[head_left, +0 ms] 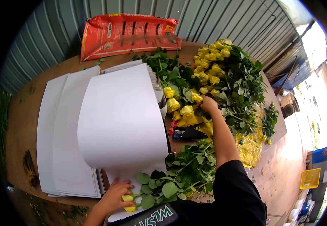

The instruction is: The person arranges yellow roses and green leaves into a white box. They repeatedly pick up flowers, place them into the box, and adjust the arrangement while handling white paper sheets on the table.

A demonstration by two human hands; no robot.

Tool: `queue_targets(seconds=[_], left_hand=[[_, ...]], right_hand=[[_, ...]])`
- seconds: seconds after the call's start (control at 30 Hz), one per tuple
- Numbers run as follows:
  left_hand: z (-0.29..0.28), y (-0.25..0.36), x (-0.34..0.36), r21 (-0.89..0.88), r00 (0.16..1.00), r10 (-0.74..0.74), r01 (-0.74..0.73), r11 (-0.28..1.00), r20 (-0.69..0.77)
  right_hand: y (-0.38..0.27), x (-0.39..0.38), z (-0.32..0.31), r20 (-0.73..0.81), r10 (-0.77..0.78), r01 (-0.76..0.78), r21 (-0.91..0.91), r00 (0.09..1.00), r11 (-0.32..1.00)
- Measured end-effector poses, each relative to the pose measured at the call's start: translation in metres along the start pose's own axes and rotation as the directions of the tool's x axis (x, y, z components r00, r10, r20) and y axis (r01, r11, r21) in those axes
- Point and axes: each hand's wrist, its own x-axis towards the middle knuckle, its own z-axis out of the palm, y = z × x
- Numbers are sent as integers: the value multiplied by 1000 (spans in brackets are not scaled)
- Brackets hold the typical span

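Yellow roses lie heaped at mid-table, right under the right hand, which closes on a stem there. Nearer the body, the left hand pins yellow blooms to the white sheet, stems running rightward.

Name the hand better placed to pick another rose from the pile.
Right. The right hand already reaches into the rose pile, touching stems. The left hand is near the body, pressing yellow buds onto the paper.

left hand on yellow rose | right hand among roses pile | white sheets
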Motion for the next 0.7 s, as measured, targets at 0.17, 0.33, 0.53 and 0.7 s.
queue_targets(seconds=[0.17, 0.33, 0.53, 0.7], left_hand=[[-3, 5, -1, -6, 999, -23, 23, 1000, -22], [0, 9, -5, 46, 998, -55, 57, 997, -44], [5, 7, -10, 61, 993, -25, 33, 998, -115], [9, 3, -12, 58, 989, 1, 7, 998, -150]], right_hand=[[12, -62, -18, -345, 46, 32, 218, 938, 975], [70, -157, -67, -777, -114, 528, 304, 619, 793], [91, -223, -81, -776, -115, 578, 353, 621, 735], [88, -223, -81, -665, -154, 548, 436, 730, 714]])
